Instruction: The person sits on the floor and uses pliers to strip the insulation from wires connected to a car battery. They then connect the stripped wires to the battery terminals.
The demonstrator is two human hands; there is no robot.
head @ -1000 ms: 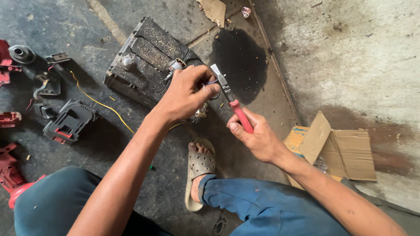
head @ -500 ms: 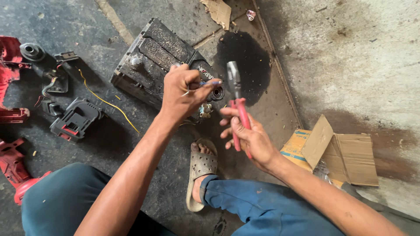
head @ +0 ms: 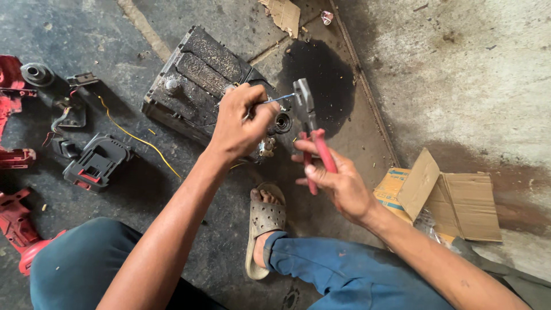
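Pliers (head: 310, 123) now upright, tip seemingly at blue wire (head: 279, 99).

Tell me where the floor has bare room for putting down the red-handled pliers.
Bare concrete lies at upper right, between the dark stain and the opened cardboard box. A smaller patch lies between the yellow wire and the sandal. The left side is crowded with red tool parts and a battery pack. The right hand holds the pliers.

Bare floor (head: 459, 74) right; battery case (head: 201, 86), tool parts (head: 94, 163) crowd left.
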